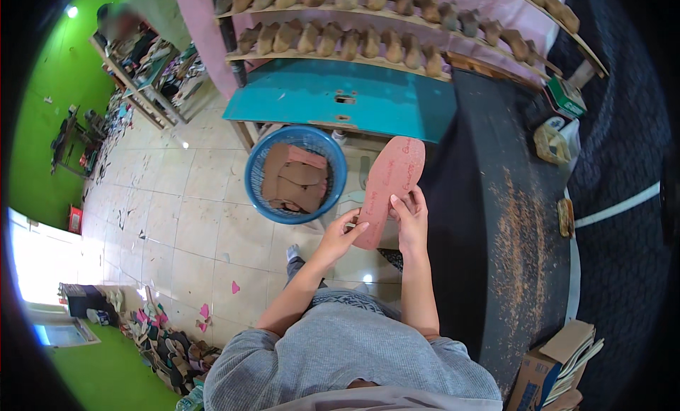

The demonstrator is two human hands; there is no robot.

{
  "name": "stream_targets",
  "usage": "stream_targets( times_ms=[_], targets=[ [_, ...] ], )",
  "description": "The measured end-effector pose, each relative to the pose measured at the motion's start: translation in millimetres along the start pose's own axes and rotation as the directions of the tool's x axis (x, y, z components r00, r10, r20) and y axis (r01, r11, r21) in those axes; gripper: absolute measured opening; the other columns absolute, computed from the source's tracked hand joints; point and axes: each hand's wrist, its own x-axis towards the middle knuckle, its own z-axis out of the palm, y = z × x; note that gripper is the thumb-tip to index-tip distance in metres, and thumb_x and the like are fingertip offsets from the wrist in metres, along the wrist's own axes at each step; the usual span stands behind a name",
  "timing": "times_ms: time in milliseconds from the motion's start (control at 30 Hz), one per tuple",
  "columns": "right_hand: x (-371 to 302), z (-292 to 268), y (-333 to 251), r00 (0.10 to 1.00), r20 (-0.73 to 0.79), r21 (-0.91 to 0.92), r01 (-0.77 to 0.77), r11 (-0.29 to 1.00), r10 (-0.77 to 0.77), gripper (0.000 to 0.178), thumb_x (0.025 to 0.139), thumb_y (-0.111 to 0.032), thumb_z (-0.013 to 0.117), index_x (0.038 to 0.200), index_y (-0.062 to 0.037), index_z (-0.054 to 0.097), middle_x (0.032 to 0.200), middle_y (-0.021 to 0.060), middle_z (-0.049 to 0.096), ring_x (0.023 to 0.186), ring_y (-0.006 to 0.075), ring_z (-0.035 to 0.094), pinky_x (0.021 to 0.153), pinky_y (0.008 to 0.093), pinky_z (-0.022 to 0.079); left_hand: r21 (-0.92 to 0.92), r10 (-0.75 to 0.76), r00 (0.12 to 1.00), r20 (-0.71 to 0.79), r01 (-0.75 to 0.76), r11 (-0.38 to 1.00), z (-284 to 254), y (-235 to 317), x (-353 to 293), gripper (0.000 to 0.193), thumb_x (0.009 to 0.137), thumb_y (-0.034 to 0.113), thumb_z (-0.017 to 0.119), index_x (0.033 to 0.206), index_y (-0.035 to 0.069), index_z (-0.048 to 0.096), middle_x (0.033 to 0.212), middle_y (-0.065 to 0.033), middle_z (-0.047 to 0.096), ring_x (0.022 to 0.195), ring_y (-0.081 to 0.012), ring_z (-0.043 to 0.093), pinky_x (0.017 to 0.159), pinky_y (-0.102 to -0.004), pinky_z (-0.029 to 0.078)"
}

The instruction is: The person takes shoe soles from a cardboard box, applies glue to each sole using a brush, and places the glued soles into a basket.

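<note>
A pink insole [392,176] with dark print across its face is held up in front of me by both hands. My left hand [345,230] pinches its lower left edge near the heel end. On the opposite edge, around the middle, my right hand [411,216] grips it with the thumb on top. Just beyond my left hand, a blue plastic basket [253,178] stands on the floor. Brown insole-shaped pieces [301,181] and a pink one [306,156] lie inside it.
A turquoise table [297,92] stands ahead, below shelves of wooden shoe lasts [329,39]. To my right runs a dark bench [467,269] strewn with brown crumbs [520,241]. A cardboard box [535,379] is at its near end. Scrap heaps [170,351] lie left. Someone [127,28] is far left.
</note>
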Motion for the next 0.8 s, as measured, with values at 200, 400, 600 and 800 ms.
stream_targets(
  times_ms=[200, 400, 600, 800],
  targets=[
    [55.1, 100.8, 57.6, 0.998, 0.023, 0.212, -0.066, 0.975, 0.062, 0.033, 0.087, -0.012, 0.063, 0.117, -0.0086, 0.048, 0.106, 0.0042, 0.06, 0.091, 0.0129, 0.06, 0.077, 0.0291, 0.05, -0.034, -0.118, 0.982, -0.149, 0.114, 0.993, -136.1, 21.5, 5.0, 0.046, 0.088, 0.014, 0.062, 0.13, 0.003, 0.049, 0.109, -0.0054, 0.058, 0.097, -0.0119, 0.054, 0.087, -0.0278, 0.044],
    [87.2, 178.2, 98.9, 0.996, 0.03, 0.211, -0.084, 0.974, 0.079, 0.032, 0.086, -0.011, 0.064, 0.113, -0.0101, 0.048, 0.105, 0.0035, 0.06, 0.091, 0.0118, 0.06, 0.073, 0.0274, 0.05, -0.035, -0.148, 0.959, -0.242, 0.144, 0.989, -237.0, 27.6, 9.6, 0.047, 0.084, 0.014, 0.066, 0.127, 0.003, 0.051, 0.103, -0.0071, 0.059, 0.098, -0.0143, 0.054, 0.085, -0.0274, 0.044],
    [106.2, 198.0, 129.8, 0.996, -0.042, 0.222, -0.067, 0.973, 0.078, 0.037, 0.084, -0.006, 0.064, 0.115, -0.0135, 0.045, 0.107, 0.0029, 0.057, 0.098, 0.0124, 0.057, 0.074, 0.0288, 0.05, -0.081, -0.125, 0.952, -0.281, 0.106, 0.991, -291.9, 26.8, 29.2, 0.044, 0.078, 0.006, 0.071, 0.117, 0.004, 0.051, 0.104, -0.0089, 0.06, 0.094, -0.0139, 0.057, 0.082, -0.0257, 0.045],
    [122.2, 190.2, 135.2, 0.989, -0.05, 0.074, -0.138, 0.988, 0.142, 0.052, 0.079, -0.002, 0.064, 0.124, -0.014, 0.041, 0.114, 0.0039, 0.052, 0.103, 0.015, 0.052, 0.079, 0.0292, 0.047, -0.237, -0.142, 0.907, -0.396, 0.048, 0.97, -325.3, -0.1, 71.2, 0.041, 0.075, 0.001, 0.072, 0.11, 0.0, 0.05, 0.102, -0.0095, 0.062, 0.095, -0.0136, 0.058, 0.082, -0.0253, 0.046]
  ],
)
